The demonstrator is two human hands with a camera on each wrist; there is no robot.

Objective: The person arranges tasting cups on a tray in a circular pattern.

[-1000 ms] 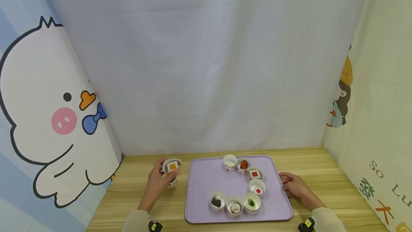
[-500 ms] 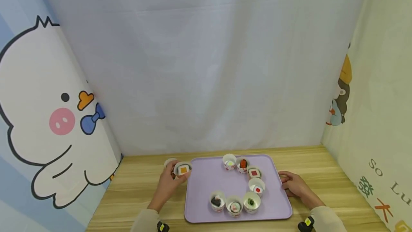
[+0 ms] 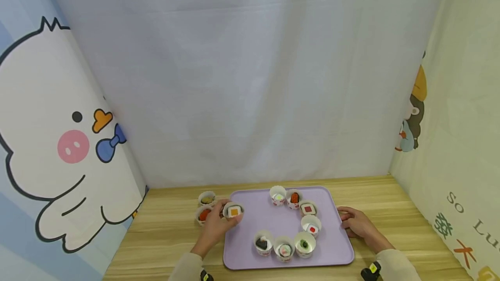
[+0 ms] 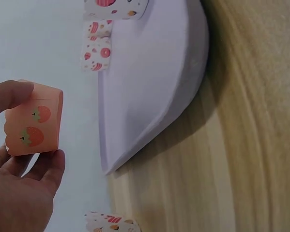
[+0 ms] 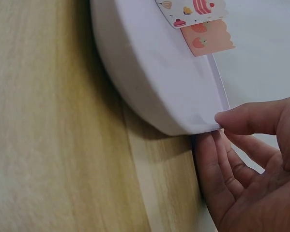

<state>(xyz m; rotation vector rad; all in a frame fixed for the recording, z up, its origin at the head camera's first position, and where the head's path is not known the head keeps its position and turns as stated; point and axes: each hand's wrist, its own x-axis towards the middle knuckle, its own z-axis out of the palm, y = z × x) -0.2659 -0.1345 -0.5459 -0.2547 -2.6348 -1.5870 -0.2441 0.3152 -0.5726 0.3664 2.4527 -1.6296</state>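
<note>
My left hand (image 3: 215, 227) grips a pink paper baking cup (image 4: 36, 121) with strawberry prints. In the head view this cup holds a white sushi-like piece (image 3: 234, 212) with an orange square, and it overlaps the left rim of the lilac tray (image 3: 250, 211). At the tray's right edge, my right hand (image 3: 360, 224) pinches the rim, thumb (image 5: 241, 117) on top and fingers below. Several filled paper cups stand on the tray in a curve, among them one with an orange-red topping (image 3: 294, 198), one with a green topping (image 3: 304, 245) and one with a dark piece (image 3: 263, 244).
Left of the tray, two more cups stand on the wooden table (image 3: 156, 237): one with a yellowish filling (image 3: 206, 198), one with an orange-red filling (image 3: 203, 215) partly behind my left hand. A pale curtain (image 3: 250, 99) rises behind the table, with printed curtains at both sides.
My left hand has carried its cup rightward from above the cups on the table to the tray's left rim, uncovering those cups. The right hand stays at the tray's edge.
</note>
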